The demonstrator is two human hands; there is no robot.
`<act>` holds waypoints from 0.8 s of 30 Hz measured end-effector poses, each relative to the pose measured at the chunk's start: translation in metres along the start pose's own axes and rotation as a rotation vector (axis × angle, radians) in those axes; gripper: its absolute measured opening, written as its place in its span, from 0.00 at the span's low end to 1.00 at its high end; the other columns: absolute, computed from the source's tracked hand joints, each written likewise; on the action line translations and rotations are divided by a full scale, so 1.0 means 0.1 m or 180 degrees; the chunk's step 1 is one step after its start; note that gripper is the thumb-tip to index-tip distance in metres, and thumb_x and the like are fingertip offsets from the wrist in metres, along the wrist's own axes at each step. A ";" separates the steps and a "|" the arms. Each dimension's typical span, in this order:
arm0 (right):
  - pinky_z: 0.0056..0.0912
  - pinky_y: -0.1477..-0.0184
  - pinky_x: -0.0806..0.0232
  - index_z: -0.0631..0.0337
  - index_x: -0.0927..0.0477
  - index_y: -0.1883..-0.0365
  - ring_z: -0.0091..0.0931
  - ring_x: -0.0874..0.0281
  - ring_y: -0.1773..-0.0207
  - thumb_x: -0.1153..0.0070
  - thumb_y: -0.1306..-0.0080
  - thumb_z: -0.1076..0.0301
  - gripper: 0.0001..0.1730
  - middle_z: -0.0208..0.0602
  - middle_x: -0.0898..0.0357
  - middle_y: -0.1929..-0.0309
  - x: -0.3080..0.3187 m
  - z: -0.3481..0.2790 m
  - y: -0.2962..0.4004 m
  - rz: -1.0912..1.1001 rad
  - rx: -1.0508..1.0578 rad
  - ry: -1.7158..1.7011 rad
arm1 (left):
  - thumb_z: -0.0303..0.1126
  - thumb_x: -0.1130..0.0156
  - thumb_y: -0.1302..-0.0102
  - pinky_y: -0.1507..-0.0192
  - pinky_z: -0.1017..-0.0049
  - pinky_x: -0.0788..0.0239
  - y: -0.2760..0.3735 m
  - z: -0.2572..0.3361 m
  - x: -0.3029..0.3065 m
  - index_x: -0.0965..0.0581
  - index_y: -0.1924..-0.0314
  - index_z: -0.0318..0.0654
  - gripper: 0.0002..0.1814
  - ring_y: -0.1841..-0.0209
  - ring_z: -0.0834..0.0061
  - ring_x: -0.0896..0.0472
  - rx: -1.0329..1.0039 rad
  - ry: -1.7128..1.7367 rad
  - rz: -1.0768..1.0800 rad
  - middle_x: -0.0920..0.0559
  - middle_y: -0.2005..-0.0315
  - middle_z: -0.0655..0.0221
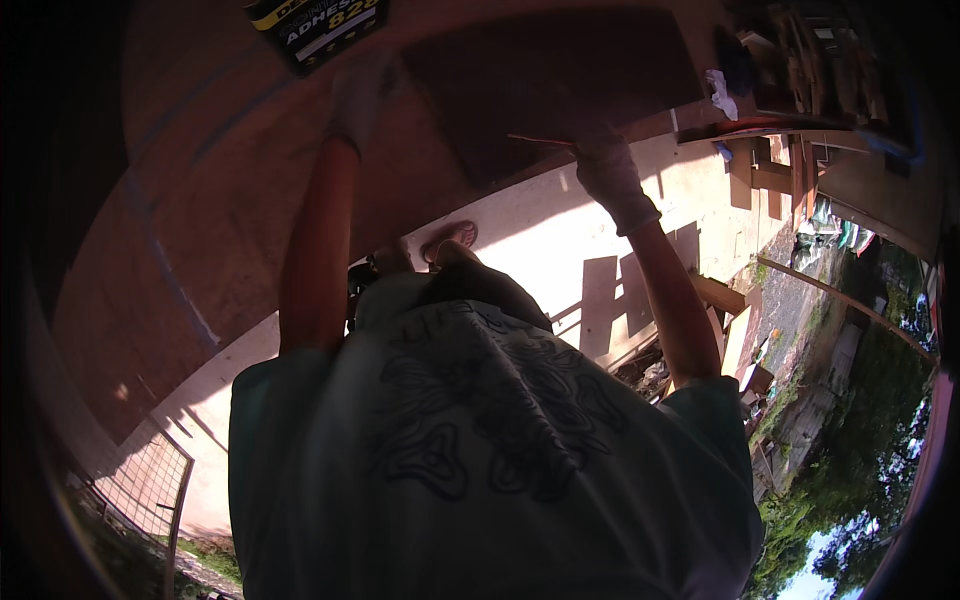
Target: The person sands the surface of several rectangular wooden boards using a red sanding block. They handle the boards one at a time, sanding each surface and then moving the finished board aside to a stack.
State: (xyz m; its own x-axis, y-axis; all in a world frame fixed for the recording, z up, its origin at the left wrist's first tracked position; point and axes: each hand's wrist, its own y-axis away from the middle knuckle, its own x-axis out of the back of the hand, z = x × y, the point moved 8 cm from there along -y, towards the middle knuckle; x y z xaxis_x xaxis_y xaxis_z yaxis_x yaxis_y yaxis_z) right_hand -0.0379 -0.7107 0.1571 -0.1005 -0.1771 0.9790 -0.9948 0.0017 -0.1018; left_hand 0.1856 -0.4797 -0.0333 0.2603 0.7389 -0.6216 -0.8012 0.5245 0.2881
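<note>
A large reddish-brown board [247,187] lies before me, with a darker rectangular sheet [540,82] on its far right part. My left hand [361,101], gloved and blurred, reaches over the board beside the left edge of the dark sheet; its fingers are too dim to read. Just beyond it stands a black and yellow adhesive can [319,30], cut off by the top of the view. My right hand [606,169], in a light glove, is closed on a thin flat strip [541,139], which points left over the near edge of the dark sheet.
A crumpled white scrap [721,95] sits right of the dark sheet. Wood pieces [806,67] are piled at the far right. Flat boards [598,304] lie on the sunlit floor right of my body. A wire mesh frame [146,472] is at lower left.
</note>
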 end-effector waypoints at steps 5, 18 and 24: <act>0.43 0.46 0.26 0.50 0.17 0.55 0.38 0.24 0.46 0.42 0.45 0.75 0.18 0.34 0.18 0.56 -0.20 -0.45 -0.09 -0.0398 -0.0083 -0.0122 | 0.43 0.52 0.21 0.60 0.76 0.23 0.58 -0.36 -0.09 0.23 0.49 0.36 0.18 0.60 0.71 0.15 0.0429 0.0131 -0.0080 0.16 0.56 0.65; 0.47 0.44 0.26 0.50 0.16 0.55 0.39 0.23 0.44 0.44 0.44 0.75 0.18 0.34 0.18 0.52 -0.39 0.02 -0.04 -0.0750 -0.0175 0.0368 | 0.35 0.44 0.29 0.56 0.74 0.23 1.19 -0.31 -0.57 0.21 0.49 0.35 0.15 0.57 0.76 0.17 0.0855 -0.0867 0.0565 0.16 0.58 0.66; 0.45 0.45 0.25 0.50 0.15 0.55 0.41 0.21 0.46 0.46 0.42 0.73 0.17 0.37 0.17 0.53 -0.25 0.31 -0.60 -0.0234 0.0021 0.0759 | 0.43 0.43 0.29 0.48 0.66 0.24 1.63 -0.48 -0.85 0.29 0.34 0.32 0.29 0.49 0.68 0.17 0.1045 -0.0867 0.0541 0.17 0.50 0.60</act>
State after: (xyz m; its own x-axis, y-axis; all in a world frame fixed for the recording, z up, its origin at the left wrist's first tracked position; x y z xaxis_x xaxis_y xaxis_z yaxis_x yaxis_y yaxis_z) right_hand 0.0246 -0.7370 0.1331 -0.0295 0.0608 0.9977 -0.9995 -0.0092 -0.0290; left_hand 0.0072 -0.4767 0.0318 0.3073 0.8873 -0.3439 -0.6431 0.4600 0.6123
